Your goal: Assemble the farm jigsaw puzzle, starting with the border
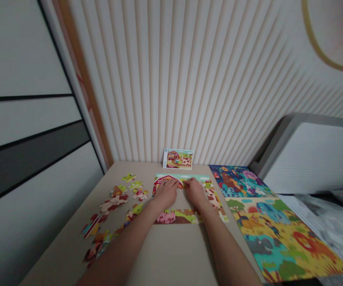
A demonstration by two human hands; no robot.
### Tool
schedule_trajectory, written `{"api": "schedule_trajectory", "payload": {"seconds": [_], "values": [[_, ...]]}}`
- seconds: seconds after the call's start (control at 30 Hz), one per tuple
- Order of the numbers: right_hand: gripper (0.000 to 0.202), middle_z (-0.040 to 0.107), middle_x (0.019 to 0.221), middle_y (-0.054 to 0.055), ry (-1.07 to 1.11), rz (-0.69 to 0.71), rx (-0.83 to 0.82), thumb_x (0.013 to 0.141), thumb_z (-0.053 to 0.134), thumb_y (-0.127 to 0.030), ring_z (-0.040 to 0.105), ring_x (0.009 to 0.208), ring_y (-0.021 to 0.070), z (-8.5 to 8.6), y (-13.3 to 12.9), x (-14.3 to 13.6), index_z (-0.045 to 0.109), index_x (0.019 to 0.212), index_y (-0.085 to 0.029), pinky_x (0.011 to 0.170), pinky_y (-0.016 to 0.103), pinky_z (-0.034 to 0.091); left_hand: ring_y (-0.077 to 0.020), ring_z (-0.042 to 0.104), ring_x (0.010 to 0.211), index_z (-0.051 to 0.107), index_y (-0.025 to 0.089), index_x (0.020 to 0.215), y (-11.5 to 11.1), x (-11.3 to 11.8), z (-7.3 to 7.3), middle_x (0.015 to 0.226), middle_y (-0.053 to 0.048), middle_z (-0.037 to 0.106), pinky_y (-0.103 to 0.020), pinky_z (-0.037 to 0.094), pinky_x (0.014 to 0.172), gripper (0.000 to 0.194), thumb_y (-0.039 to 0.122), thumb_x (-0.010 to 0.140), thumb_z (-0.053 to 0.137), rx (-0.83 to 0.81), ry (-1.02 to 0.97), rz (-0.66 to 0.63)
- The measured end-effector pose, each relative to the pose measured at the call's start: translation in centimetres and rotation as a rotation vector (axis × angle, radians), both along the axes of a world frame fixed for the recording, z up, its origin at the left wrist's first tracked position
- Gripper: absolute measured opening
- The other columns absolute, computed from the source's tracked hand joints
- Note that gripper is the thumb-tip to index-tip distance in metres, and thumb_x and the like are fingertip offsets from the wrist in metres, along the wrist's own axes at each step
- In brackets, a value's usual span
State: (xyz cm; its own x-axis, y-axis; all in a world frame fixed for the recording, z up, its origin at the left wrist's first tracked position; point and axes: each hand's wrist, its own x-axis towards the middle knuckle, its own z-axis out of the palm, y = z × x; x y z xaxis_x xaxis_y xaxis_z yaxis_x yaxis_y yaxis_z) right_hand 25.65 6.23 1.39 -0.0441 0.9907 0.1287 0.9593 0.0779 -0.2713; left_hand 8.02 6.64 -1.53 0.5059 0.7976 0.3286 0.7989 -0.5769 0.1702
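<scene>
A partly assembled farm puzzle [186,218] lies on the table, its border joined around a bare middle. My left hand [167,192] rests on its upper left part, by the red barn, with the fingers together over the pieces. Beside it, my right hand [194,190] has its fingers bent in a pinch at the inner side of the top border. A small greenish piece shows near those fingertips, but whether it is held is unclear. What lies under my left fingers is hidden.
Loose puzzle pieces [113,203] are scattered left of the puzzle. A picture card [178,159] leans against the ribbed wall. Two finished puzzles, a dark blue one [239,181] and a yellow animal one [281,238], lie at the right, near clear plastic [335,226].
</scene>
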Motion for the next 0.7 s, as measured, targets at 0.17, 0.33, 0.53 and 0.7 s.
{"api": "schedule_trajectory", "payload": {"seconds": [0.17, 0.33, 0.53, 0.7], "values": [[0.032, 0.066, 0.11, 0.009, -0.013, 0.009, 0.015, 0.102, 0.044, -0.024, 0.064, 0.092, 0.016, 0.26, -0.21, -0.06, 0.073, 0.114, -0.024, 0.079, 0.022, 0.041, -0.0227, 0.043, 0.138, 0.052, 0.023, 0.139, -0.06, 0.01, -0.09, 0.149, -0.008, 0.05, -0.044, 0.028, 0.118, 0.047, 0.018, 0.093, 0.043, 0.007, -0.009, 0.012], [0.033, 0.065, 0.111, 0.008, -0.012, 0.006, 0.038, 0.104, 0.041, -0.027, 0.063, 0.097, 0.0156, 0.53, -0.25, 0.13, 0.071, 0.117, -0.022, 0.085, 0.021, 0.039, -0.0222, 0.042, 0.139, 0.049, 0.02, 0.142, -0.02, -0.07, -0.11, 0.148, -0.009, 0.052, -0.044, 0.027, 0.119, 0.048, 0.019, 0.095, 0.04, -0.001, -0.012, 0.011], [0.031, 0.063, 0.111, 0.009, -0.032, -0.023, 0.019, 0.103, 0.044, -0.032, 0.064, 0.093, 0.0171, 0.2, -0.24, 0.1, 0.069, 0.121, -0.025, 0.081, 0.024, 0.04, -0.0243, 0.039, 0.141, 0.052, 0.021, 0.14, -0.02, -0.07, -0.01, 0.151, -0.01, 0.048, -0.046, 0.025, 0.12, 0.047, 0.02, 0.094, 0.044, -0.005, -0.011, 0.018], [0.032, 0.062, 0.111, 0.009, -0.052, -0.026, 0.015, 0.103, 0.043, -0.034, 0.065, 0.091, 0.0178, 0.01, -0.26, -0.08, 0.069, 0.12, -0.025, 0.078, 0.025, 0.041, -0.0245, 0.04, 0.14, 0.053, 0.022, 0.138, -0.18, -0.13, 0.1, 0.148, -0.01, 0.051, -0.046, 0.025, 0.12, 0.045, 0.021, 0.094, 0.044, 0.005, -0.017, 0.038]]}}
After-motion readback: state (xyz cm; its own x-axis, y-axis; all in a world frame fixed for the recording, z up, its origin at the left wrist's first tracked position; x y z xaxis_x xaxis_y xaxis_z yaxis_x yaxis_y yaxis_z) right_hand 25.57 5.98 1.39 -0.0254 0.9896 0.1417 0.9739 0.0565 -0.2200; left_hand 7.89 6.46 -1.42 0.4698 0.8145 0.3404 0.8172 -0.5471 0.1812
